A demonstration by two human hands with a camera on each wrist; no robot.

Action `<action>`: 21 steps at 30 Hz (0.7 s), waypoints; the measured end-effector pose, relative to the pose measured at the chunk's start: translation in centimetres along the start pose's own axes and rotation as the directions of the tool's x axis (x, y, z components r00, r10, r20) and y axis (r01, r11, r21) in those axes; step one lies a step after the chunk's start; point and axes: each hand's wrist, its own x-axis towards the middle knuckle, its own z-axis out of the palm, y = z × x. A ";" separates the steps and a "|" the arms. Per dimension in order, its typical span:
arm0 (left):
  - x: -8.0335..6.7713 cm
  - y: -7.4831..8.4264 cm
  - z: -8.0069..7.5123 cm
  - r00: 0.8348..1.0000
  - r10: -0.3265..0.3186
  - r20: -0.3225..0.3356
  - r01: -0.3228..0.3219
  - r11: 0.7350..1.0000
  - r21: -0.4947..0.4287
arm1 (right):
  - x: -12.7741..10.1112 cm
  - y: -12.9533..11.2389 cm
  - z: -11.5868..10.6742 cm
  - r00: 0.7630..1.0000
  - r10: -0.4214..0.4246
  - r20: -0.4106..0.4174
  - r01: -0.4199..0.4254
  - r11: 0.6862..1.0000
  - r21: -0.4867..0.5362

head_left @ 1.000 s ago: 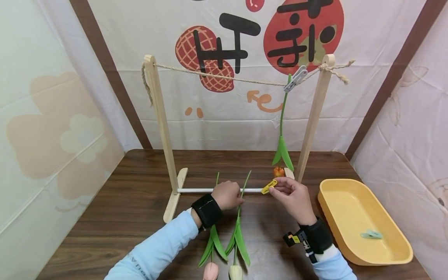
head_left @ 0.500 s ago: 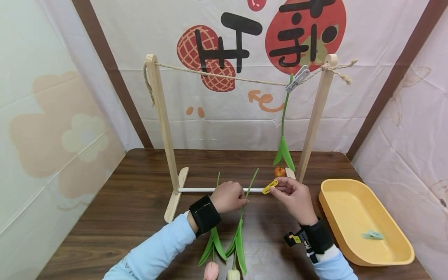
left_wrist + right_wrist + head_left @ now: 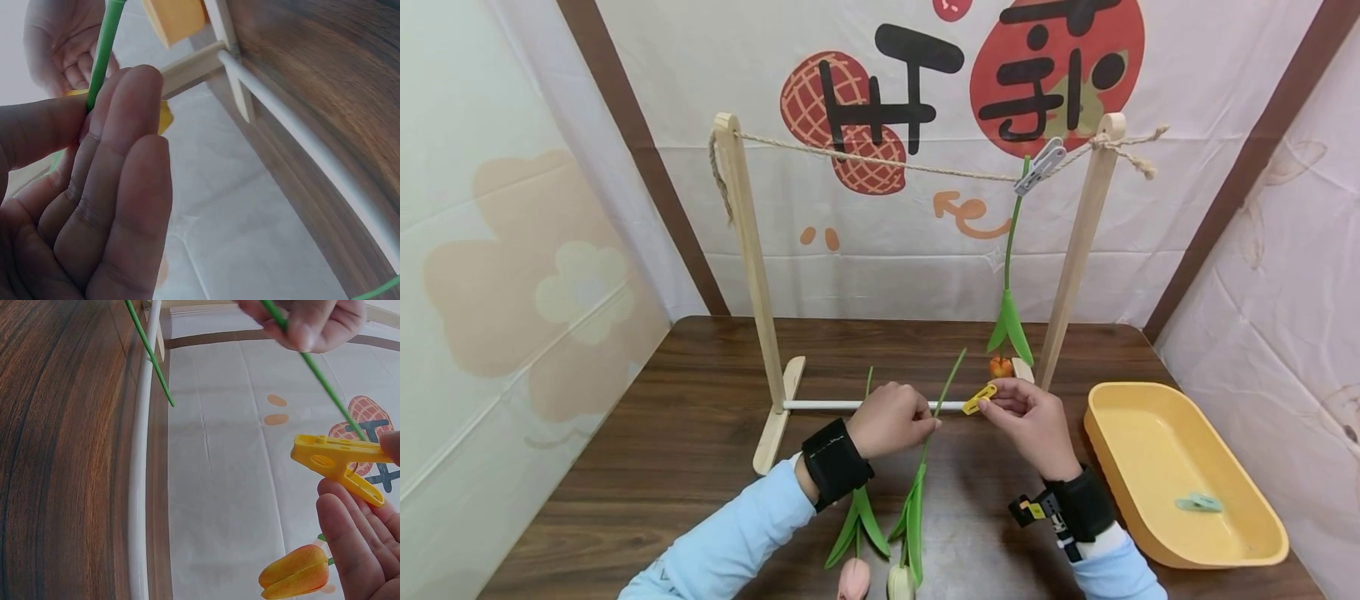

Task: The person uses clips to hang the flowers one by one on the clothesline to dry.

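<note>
Tulip stem (image 3: 942, 402), thin and green, is being pinched by the left hand (image 3: 891, 419) just in front of the white rod (image 3: 820, 406) at the foot of the wooden rack (image 3: 752, 275). In the left wrist view the thumb and the curled fingers (image 3: 119, 181) are closing tightly on the stem (image 3: 103, 47), with no gap between them. The stem's free tip is pointing toward 1 o'clock from that hand, while its leaves (image 3: 913, 521) and pale bud (image 3: 897, 582) are trailing down toward 6 o'clock at the near table edge.

At 3 o'clock from the left hand, the right hand (image 3: 1033, 425) is holding a yellow clothespin (image 3: 979, 399) between thumb and fingertips; the right wrist view is showing the clothespin (image 3: 337, 465) with its jaws barely apart and the stem (image 3: 312, 365) passing just behind it, though whether they are touching cannot be told. The other fingers (image 3: 350, 550) are lying loosely extended beneath the clip.

A pink tulip (image 3: 855, 550) is lying flat on the table (image 3: 662, 450) at 7 o'clock from the left hand. Another tulip (image 3: 1009, 275) is hanging head down from a grey clothespin (image 3: 1040, 167) on the rope (image 3: 887, 164), at 12 o'clock from the right hand. A yellow tray (image 3: 1150, 417) is sitting at 3 o'clock from the right hand, holding a green clothespin (image 3: 1197, 502).
</note>
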 end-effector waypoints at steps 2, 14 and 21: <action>0.0 0.3 -0.2 1.000 0.006 -0.010 -0.006 1.000 -0.014 | 0.0 0.0 0.0 1.000 0.005 0.001 -0.005 1.000 0.003; -0.3 1.8 -1.5 0.998 0.030 -0.061 -0.033 0.999 -0.043 | -0.1 0.2 0.1 1.000 0.018 -0.001 -0.018 1.000 -0.002; -0.4 2.1 -2.1 0.994 0.050 -0.100 -0.056 0.997 -0.062 | -0.1 0.3 0.1 1.000 -0.008 0.002 0.008 1.000 -0.015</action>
